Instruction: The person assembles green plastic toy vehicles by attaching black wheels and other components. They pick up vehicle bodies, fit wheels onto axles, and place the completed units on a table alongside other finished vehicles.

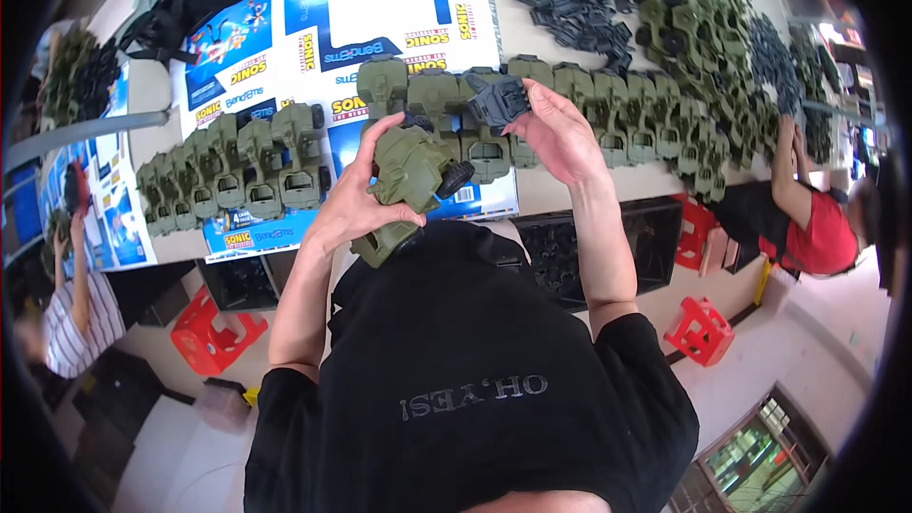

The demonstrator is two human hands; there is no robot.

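My left hand (pixel 356 192) is wrapped round an olive-green toy vehicle (pixel 410 166), tilted over the table's near edge. A black wheel shows on the vehicle's right side. Between the thumb and fingers of my right hand (pixel 562 133) is a dark grey plastic part (pixel 497 101), held just right of the vehicle and apart from it. Behind both hands stands a row of similar green toy vehicles (pixel 608 114). Another row of green toy vehicles (pixel 228 171) lies to the left of my left hand.
Printed blue cardboard sheets (pixel 304 0) cover part of the table. Loose dark grey parts (pixel 575 9) and heaped green vehicles (pixel 679 28) lie at the far right. Red stools (pixel 701 331) stand below the table. Co-workers are at both sides, one in a red shirt (pixel 825 236).
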